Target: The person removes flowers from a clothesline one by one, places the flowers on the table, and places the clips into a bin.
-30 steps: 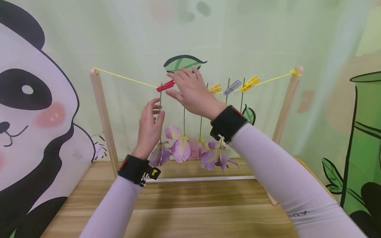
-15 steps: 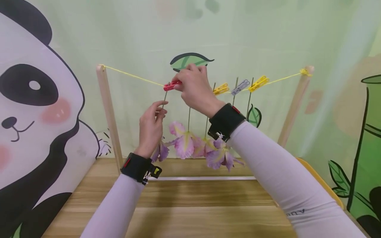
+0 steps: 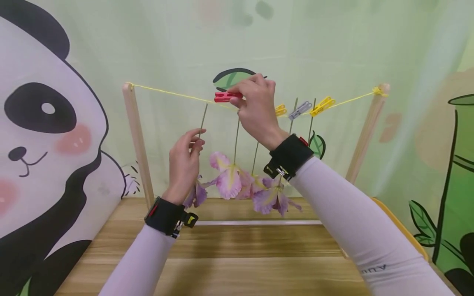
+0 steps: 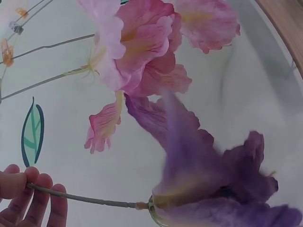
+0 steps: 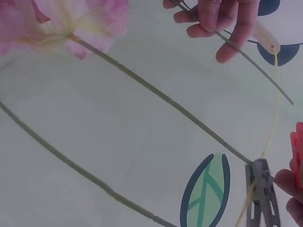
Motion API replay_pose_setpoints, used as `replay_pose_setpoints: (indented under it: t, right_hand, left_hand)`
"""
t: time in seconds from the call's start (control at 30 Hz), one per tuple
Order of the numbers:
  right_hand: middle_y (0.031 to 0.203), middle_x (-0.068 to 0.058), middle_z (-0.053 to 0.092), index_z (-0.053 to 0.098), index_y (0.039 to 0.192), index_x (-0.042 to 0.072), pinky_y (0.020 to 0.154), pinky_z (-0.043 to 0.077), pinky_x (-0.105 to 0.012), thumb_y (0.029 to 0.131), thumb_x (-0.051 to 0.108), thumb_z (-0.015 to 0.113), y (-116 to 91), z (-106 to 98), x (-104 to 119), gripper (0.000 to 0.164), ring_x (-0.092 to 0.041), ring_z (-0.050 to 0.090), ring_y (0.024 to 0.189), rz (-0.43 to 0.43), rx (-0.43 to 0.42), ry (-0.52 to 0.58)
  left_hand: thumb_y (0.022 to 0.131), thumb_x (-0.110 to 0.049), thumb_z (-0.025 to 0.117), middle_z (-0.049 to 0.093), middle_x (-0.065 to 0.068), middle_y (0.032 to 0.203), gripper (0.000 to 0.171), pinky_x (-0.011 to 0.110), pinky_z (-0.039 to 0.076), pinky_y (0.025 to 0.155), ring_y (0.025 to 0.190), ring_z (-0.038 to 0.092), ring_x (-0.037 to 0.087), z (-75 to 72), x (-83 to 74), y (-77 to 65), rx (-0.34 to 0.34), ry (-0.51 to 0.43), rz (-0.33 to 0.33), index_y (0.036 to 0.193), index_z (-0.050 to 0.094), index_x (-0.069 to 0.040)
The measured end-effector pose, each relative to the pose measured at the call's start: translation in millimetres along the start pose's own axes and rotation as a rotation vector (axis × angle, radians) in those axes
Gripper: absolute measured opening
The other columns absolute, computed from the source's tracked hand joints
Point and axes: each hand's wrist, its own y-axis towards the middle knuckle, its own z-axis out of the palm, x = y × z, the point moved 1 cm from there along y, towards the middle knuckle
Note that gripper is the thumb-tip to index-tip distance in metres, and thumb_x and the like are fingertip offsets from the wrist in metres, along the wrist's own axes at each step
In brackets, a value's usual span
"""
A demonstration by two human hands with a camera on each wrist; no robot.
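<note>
My left hand [image 3: 184, 158] pinches the thin green stem [image 4: 85, 197] of a purple artificial flower [image 4: 199, 175], which hangs bloom down. The stem's bare upper end stands just below the yellow string [image 3: 170, 93]. My right hand [image 3: 259, 111] pinches a red clothespin [image 3: 224, 97] at the string's height; in the head view it appears apart from the stem. To its right, pink and purple flowers [image 3: 229, 183] hang upside down from the string by clothespins. A grey clothespin [image 5: 262, 194] grips a pink flower's stem in the right wrist view.
Wooden posts, left [image 3: 137, 144] and right [image 3: 366, 131], hold up the string. A white bar [image 3: 255, 223] runs low between them over the wooden table [image 3: 259, 275]. Yellow [image 3: 323, 106] and lilac clothespins [image 3: 300, 110] sit on the string's right part. Behind hangs a panda-printed backdrop [image 3: 81, 156].
My right hand first closed on the red clothespin, then took it off the string, up and to the right. My left fingers closed on the purple flower's stem, which now stands free of the clothespin.
</note>
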Motion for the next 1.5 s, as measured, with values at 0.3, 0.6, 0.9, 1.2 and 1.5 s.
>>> replay_pose_setpoints:
  t: [0.3, 0.6, 0.9, 1.2, 1.5]
  right_hand:
    - [0.099, -0.012, 0.074, 0.078, 0.109, 0.0, 0.102, 0.028, -0.048, 0.094, 0.005, 0.075, -13.5, -11.1, -10.7, 0.016, -0.029, 0.05, 0.105, -0.054, -0.17, 0.095]
    - [0.107, -0.016, 0.069, 0.071, 0.12, -0.002, 0.105, 0.027, -0.051, 0.097, 0.011, 0.072, -36.7, -24.2, -23.9, 0.027, -0.033, 0.048, 0.113, -0.103, -0.151, 0.155]
    - [0.116, -0.023, 0.05, 0.07, 0.122, -0.005, 0.099, 0.028, -0.049, 0.096, 0.008, 0.072, -80.5, -45.6, -49.7, 0.029, -0.039, 0.041, 0.115, -0.047, -0.184, 0.202]
    - [0.116, -0.025, 0.049, 0.071, 0.125, -0.003, 0.097, 0.03, -0.046, 0.094, 0.003, 0.072, -121.2, -65.7, -77.5, 0.032, -0.035, 0.04, 0.117, 0.039, -0.256, 0.186]
    - [0.114, -0.021, 0.051, 0.072, 0.126, -0.002, 0.097, 0.031, -0.033, 0.092, -0.007, 0.073, -150.2, -80.2, -91.7, 0.034, -0.012, 0.041, 0.115, 0.139, -0.299, 0.2]
  left_hand:
    - [0.105, -0.004, 0.061, 0.071, 0.01, 0.106, 0.027, 0.026, 0.052, 0.07, 0.09, 0.07, 0.023, -7.3, -2.6, -15.2, 0.014, -0.004, 0.033, 0.129, 0.071, -0.009]
    - [0.102, -0.007, 0.066, 0.068, 0.011, 0.103, 0.024, 0.018, 0.052, 0.07, 0.086, 0.07, 0.024, -12.9, -1.6, -33.6, 0.043, -0.033, 0.053, 0.125, 0.074, -0.007]
    - [0.102, -0.012, 0.068, 0.07, 0.006, 0.098, 0.023, 0.021, 0.055, 0.07, 0.079, 0.068, 0.019, -17.3, 4.4, -57.4, 0.061, -0.033, 0.086, 0.122, 0.076, -0.009]
    - [0.101, -0.01, 0.069, 0.071, 0.003, 0.096, 0.019, 0.027, 0.058, 0.068, 0.076, 0.069, 0.016, -11.0, 4.8, -80.8, 0.091, -0.087, 0.09, 0.118, 0.077, -0.009]
    - [0.101, -0.012, 0.069, 0.07, -0.002, 0.096, 0.018, 0.03, 0.06, 0.068, 0.077, 0.068, 0.011, -7.0, 4.5, -94.6, 0.139, -0.126, 0.036, 0.117, 0.076, -0.011]
